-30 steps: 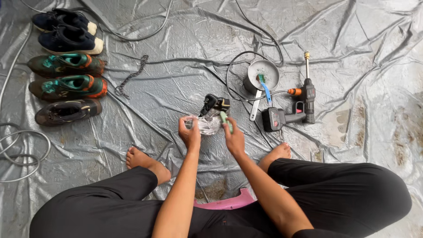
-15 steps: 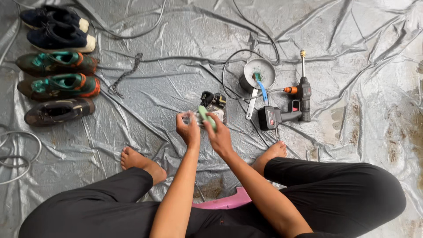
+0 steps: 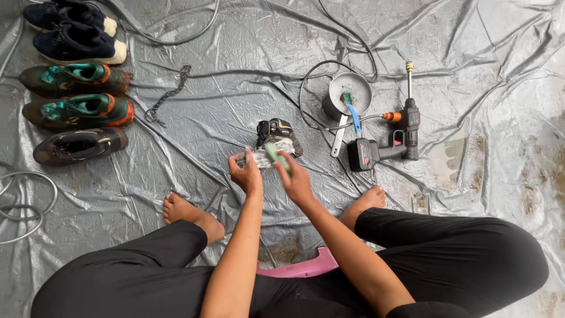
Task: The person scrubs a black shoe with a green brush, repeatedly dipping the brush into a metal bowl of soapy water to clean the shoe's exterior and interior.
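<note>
A black shoe with a pale sole (image 3: 275, 132) lies on its side on the grey tarp in front of me. My left hand (image 3: 246, 174) grips the near end of its sole. My right hand (image 3: 297, 182) is closed around a small green brush (image 3: 275, 155), and the brush presses on the sole right beside my left fingers. Both forearms reach out from between my knees, and my bare feet (image 3: 188, 213) rest on the tarp at either side.
Several shoes line the left edge, among them a green and orange pair (image 3: 76, 97) and a dark one (image 3: 79, 145). A metal pot (image 3: 348, 89) holding a blue-handled brush and a cordless spray gun (image 3: 385, 141) lie right of the shoe. A chain (image 3: 168, 97), hoses (image 3: 23, 206) and a pink stool (image 3: 306, 268) are nearby.
My right hand has carried the green brush left from the shoe's right side onto the sole, close to my left hand. My left hand has kept its hold on the shoe.
</note>
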